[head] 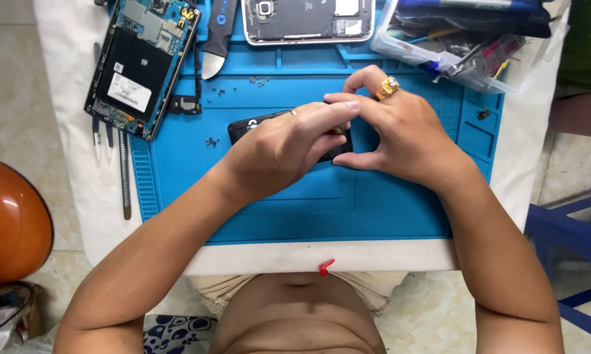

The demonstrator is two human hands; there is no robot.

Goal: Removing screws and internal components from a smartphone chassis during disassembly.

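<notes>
1. An orange, glossy, rounded helmet (10, 219) sits on the tiled floor at nine o'clock, well apart from the worktop (66, 78), which is draped in white cloth.
2. Slim metal tools (125, 177) lie on the cloth just beside the left edge of a blue ridged silicone mat (308, 216) with moulded compartments.
3. At eleven o'clock an opened phone (141, 62) lies tilted, its circuit board and flat black battery exposed, partly on the mat and partly on the cloth.
4. A flat metal-bladed pry tool (215, 49) with a dark handle rests just right of it; tiny loose screws (211, 140) dot the mat nearby.
5. At the mat's centre, the left hand (285, 147) curls over a black, rounded rectangular phone part (253, 124), its fingers closed on the piece with the forefinger stretched along the top edge.
6. The right hand (400, 134), wearing a gold ring with a pale stone, meets it from three o'clock; thumb and forefinger pinch the same part's right end, though the hands hide the exact grip.
7. At twelve o'clock a silver-rimmed phone back frame (308, 23) lies flat.
8. At one o'clock a clear plastic box (453, 62) holds a jumble of small tools.
9. Blue plastic furniture (571, 229) stands at four o'clock.
</notes>
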